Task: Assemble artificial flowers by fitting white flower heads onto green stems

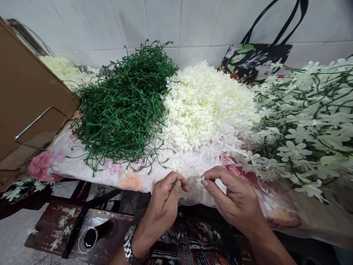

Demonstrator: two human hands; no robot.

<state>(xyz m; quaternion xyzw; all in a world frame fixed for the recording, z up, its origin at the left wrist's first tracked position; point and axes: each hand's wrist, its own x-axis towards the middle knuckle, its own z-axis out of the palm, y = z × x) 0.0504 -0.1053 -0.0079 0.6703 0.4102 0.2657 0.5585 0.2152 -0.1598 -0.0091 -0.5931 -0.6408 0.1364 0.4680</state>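
Note:
My left hand (164, 202) is closed in a pinch, with a bit of green plastic stem (174, 183) showing between thumb and forefinger. Most of that stem is hidden by the fingers. Between the thumb and forefinger of my right hand (234, 202) is a small white flower piece (200, 180). Both hands are close together but apart, above the front of the cloth. Beyond them lie a tangled heap of green stems (127, 103) and a pile of cream-white artificial flowers (204, 103). Thin white stamens (222, 143) lie at the pile's front edge.
Assembled flower sprays (303, 143) fill the right side. A floral bag (253, 62) leans on the tiled wall. At left stands a cardboard box (30, 88) near a metal wire handle (33, 125). A cup of dark liquid (88, 239) sits low at left. Floral cloth (102, 173) covers the work surface.

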